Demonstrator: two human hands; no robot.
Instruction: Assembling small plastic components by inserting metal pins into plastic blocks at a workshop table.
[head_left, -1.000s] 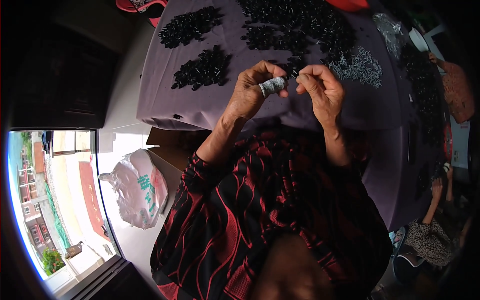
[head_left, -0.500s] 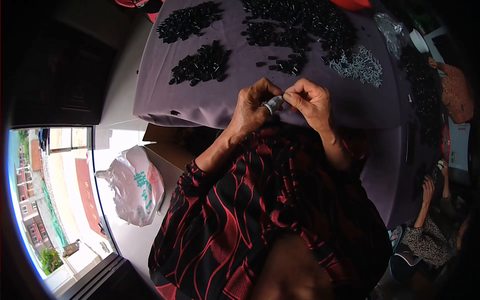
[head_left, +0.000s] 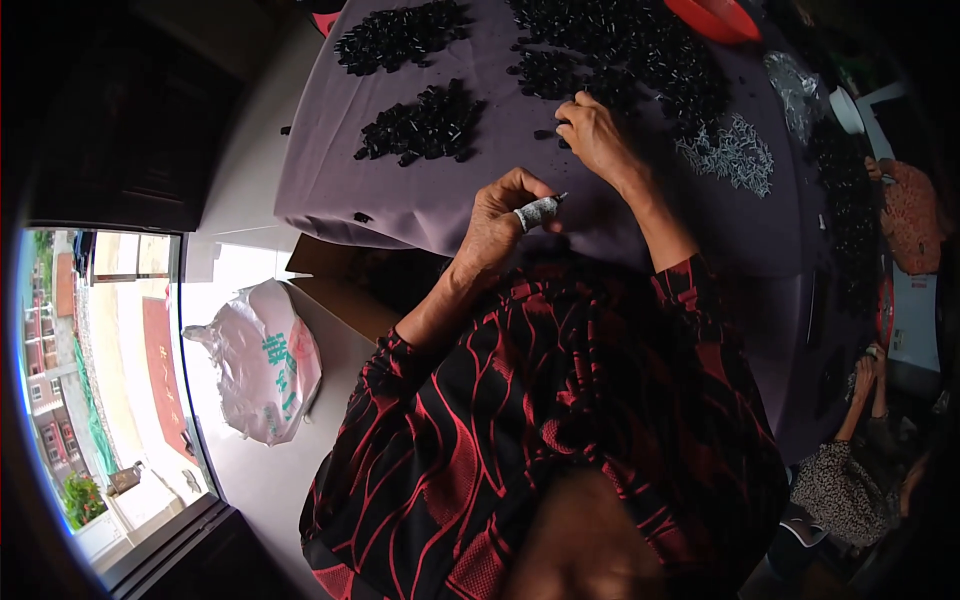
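left hand (head_left: 497,222) fingers clamped on taped tool (head_left: 538,211) | right hand (head_left: 593,135) fingers pinching small black parts (head_left: 556,132) | light, stiff, probably fiddly, so pinch by the ends

Tabletop (head_left: 400,195) draped in purple-grey cloth, upper centre. Pale floor (head_left: 245,140) off its left edge, brightly lit. Large window (head_left: 95,370) at lower left: daylight, buildings and greenery outside. Dark cabinet (head_left: 120,120) at upper left. Brown cardboard box (head_left: 330,275) and white plastic bag (head_left: 265,360) below the tabletop's near-left corner.

hands parted, right hand (head_left: 592,135) reached to black pieces (head_left: 590,85)
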